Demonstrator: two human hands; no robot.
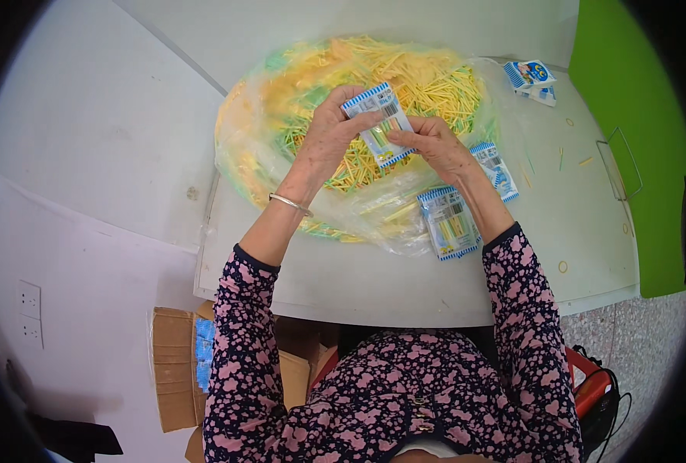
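Between my two hands I hold a small blue-and-white packet (pixel 387 147) with a clear window, and thin yellow and green sticks show through it. My left hand (pixel 335 123) grips its upper left side, thumb across the front. My right hand (pixel 435 143) pinches its right edge between thumb and fingers. Below and behind the packet lies a large clear plastic bag (pixel 258 154), spread wide and full of loose thin yellow and green sticks (pixel 435 89). Near my right forearm, similar packets (pixel 448 224) lie on the table, partly hidden by the arm.
More packets (pixel 532 76) lie at the table's far right. Rubber bands (pixel 562 267) and a few stray sticks (pixel 561 158) dot the right side of the white table (pixel 343 285). A green panel (pixel 628 100) with a wire handle borders it. A cardboard box (pixel 175 363) stands below left.
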